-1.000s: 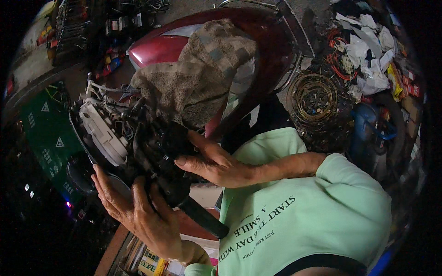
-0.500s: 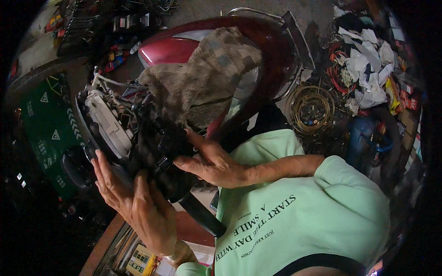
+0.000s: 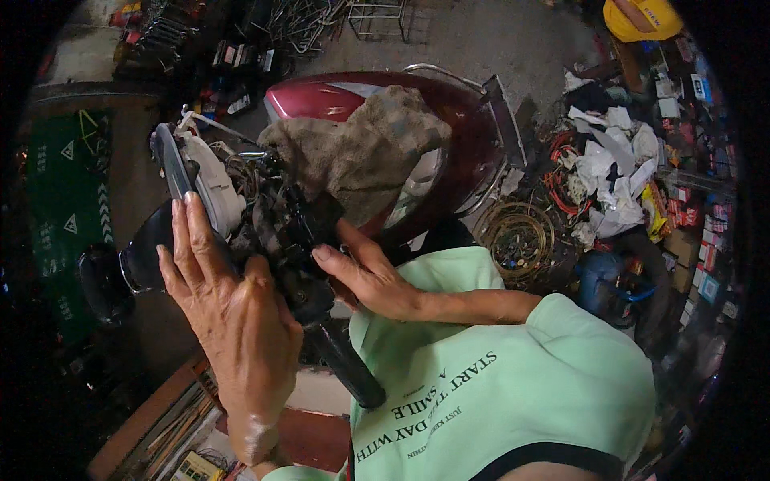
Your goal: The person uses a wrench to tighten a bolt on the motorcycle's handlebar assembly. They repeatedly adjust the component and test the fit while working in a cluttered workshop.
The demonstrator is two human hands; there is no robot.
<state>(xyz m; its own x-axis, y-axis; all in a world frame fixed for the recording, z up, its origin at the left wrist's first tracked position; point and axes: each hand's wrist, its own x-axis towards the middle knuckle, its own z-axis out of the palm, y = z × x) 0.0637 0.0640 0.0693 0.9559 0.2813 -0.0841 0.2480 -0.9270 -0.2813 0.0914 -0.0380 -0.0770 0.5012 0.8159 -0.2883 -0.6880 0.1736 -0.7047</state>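
Note:
A scooter's handlebar end is in front of me, with a black rubber grip [image 3: 346, 367] pointing toward my chest. A black switch unit [image 3: 293, 228] with loose wiring sits just above the grip. My left hand [image 3: 233, 321] wraps the left side of this assembly, its fingers stretched up toward the white headlight housing [image 3: 212, 188]. My right hand [image 3: 365, 276] holds the switch unit from the right, thumb on top. A dark round mirror [image 3: 144, 256] sticks out behind my left fingers.
A brown towel [image 3: 361, 152] lies over the maroon scooter body [image 3: 473, 120]. On the ground to the right are wire coils [image 3: 517, 240], crumpled white paper [image 3: 613, 172] and a blue container [image 3: 605, 284]. At the left lies a green mat [image 3: 68, 208].
My left hand has slid up along the handlebar assembly, fingers now reaching the headlight housing. The right hand keeps its hold on the switch unit. The view has tilted farther out.

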